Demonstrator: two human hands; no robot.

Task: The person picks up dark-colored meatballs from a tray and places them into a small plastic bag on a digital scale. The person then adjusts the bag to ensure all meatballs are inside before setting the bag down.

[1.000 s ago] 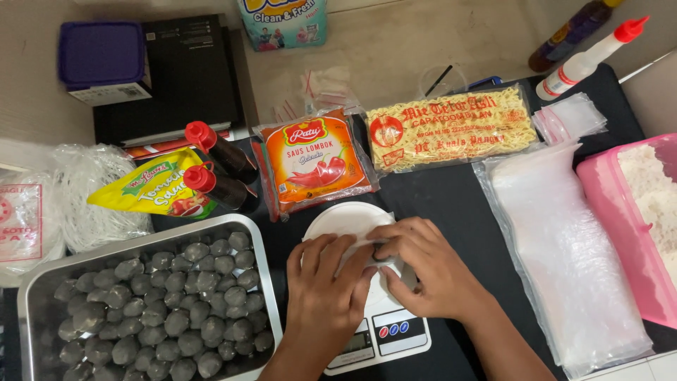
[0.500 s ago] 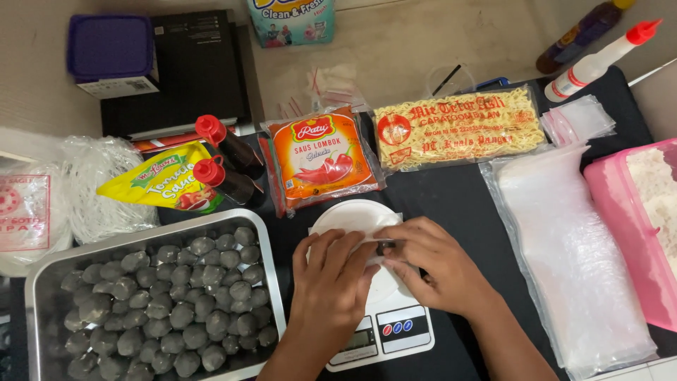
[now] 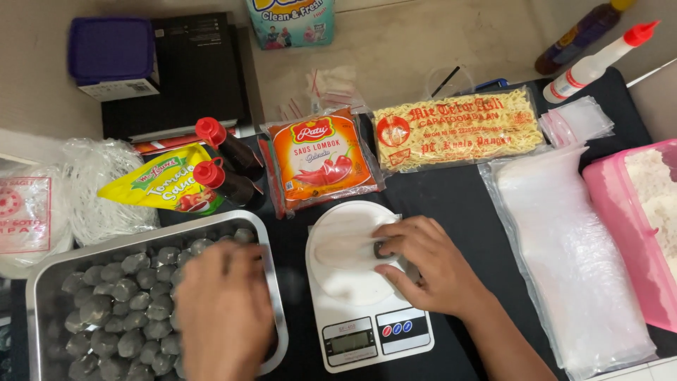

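My left hand (image 3: 224, 309) is blurred, palm down over the metal tray (image 3: 39, 296) of grey meatballs (image 3: 120, 296); whether it grips one is unclear. My right hand (image 3: 430, 264) rests on the round white pan of the kitchen scale (image 3: 363, 331), fingers pinching a small clear plastic bag (image 3: 342, 243) with a dark meatball (image 3: 383, 248) at its mouth.
Behind the scale lie an orange chilli sauce pack (image 3: 319, 159), a yellow noodle packet (image 3: 451, 127), a yellow sauce pouch (image 3: 162, 180) and two red-capped dark bottles (image 3: 229, 166). A stack of clear bags (image 3: 564, 247) and a pink tub (image 3: 620, 233) sit to the right.
My left hand left the scale and moved left over the meatball tray. My right hand stays on the scale holding the bag.
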